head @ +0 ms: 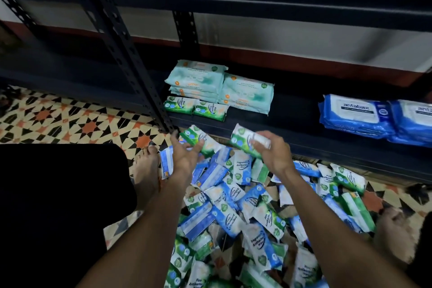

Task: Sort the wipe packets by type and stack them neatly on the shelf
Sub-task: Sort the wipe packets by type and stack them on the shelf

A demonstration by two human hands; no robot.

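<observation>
Green packet gripped by left hand, second packet by right hand (over pile).

A tiled floor spread across the scene, patterned with black stars, cream diamonds and orange-red shapes. It showed most plainly at the far left and again in a patch at the right edge. A bare foot rested flat on the tiles at the left of centre, its toes pointing to the far side. Just left of it, a black garment filled the near left corner and hid the floor there. At the near right lay a second foot, blurred and partly in shadow. At the far side stood a pale wall, with a red-brown band along its base.
</observation>
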